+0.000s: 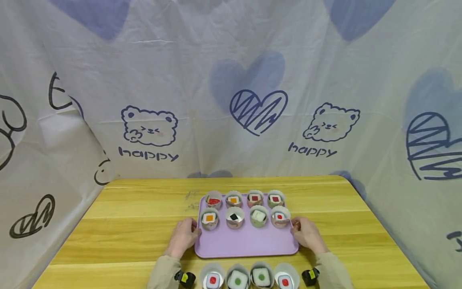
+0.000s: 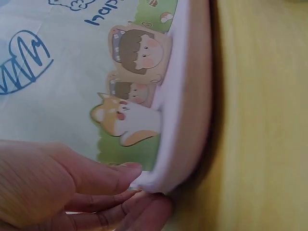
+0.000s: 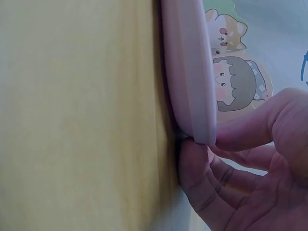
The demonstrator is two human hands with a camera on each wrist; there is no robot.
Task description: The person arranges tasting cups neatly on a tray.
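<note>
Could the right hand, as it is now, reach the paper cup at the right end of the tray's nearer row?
Probably yes: the paper cup stands beside the right hand, with no other cup between them. But its fingers pinch the purple tray, so they would likely need to let go first.

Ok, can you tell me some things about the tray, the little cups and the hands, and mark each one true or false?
1. The left hand grips the edge of the tray. True.
2. The right hand holds a cup. False: it grips the tray's other side.
3. Eight little cups stand on the tray. True.
4. They stand in one long row. False: there are two rows of four.
5. In the head view, four more cups show below the tray. True.
6. The tray is green. False: it is light purple.
</note>
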